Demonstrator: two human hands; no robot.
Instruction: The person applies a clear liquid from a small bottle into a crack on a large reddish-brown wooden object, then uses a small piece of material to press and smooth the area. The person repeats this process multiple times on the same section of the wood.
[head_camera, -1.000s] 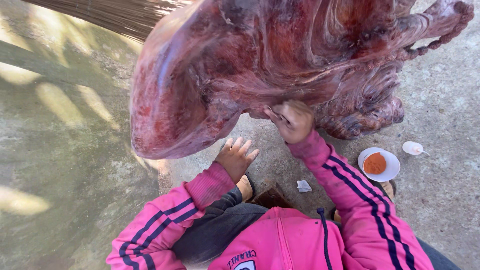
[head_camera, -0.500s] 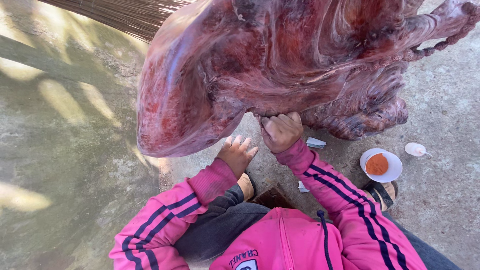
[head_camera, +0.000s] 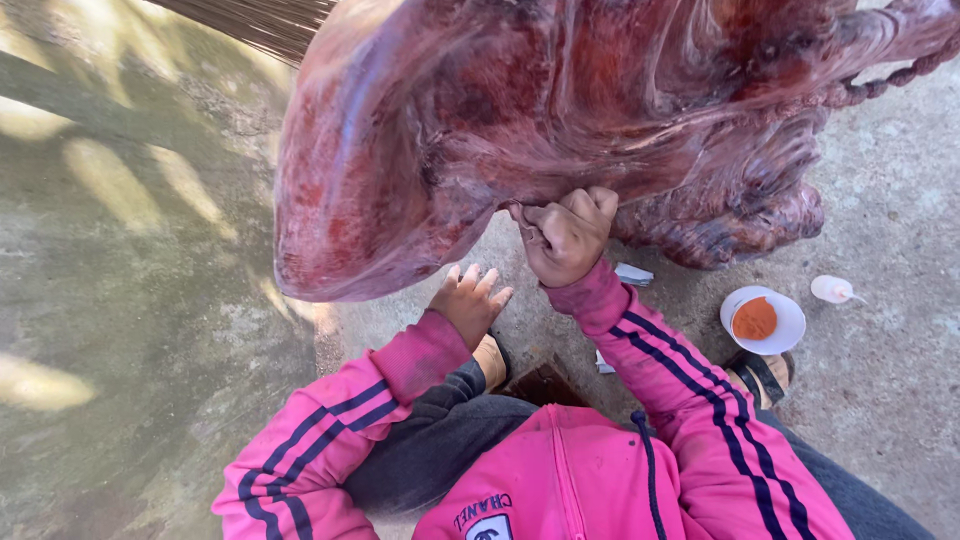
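Note:
A big carved wooden sculpture (head_camera: 520, 120), polished dark red, fills the top of the head view and overhangs the concrete ground. My right hand (head_camera: 565, 235) is closed in a fist and pressed against the sculpture's underside; whatever it grips is hidden inside the fingers. My left hand (head_camera: 468, 305) rests lower, fingers spread, just under the sculpture's rounded left lobe and holding nothing. Both arms wear pink sleeves with dark stripes.
A white bowl (head_camera: 790, 325) with orange-brown powder stands on the concrete (head_camera: 900, 200) at the right, beside a small white bottle (head_camera: 832, 290). White paper scraps (head_camera: 632, 274) lie under the sculpture. My sandalled foot (head_camera: 760, 375) is by the bowl. Broom bristles (head_camera: 260, 20) show at top.
My right hand has slid left along the sculpture's underside, from the carved base toward the smooth lobe. The left hand has stayed in place.

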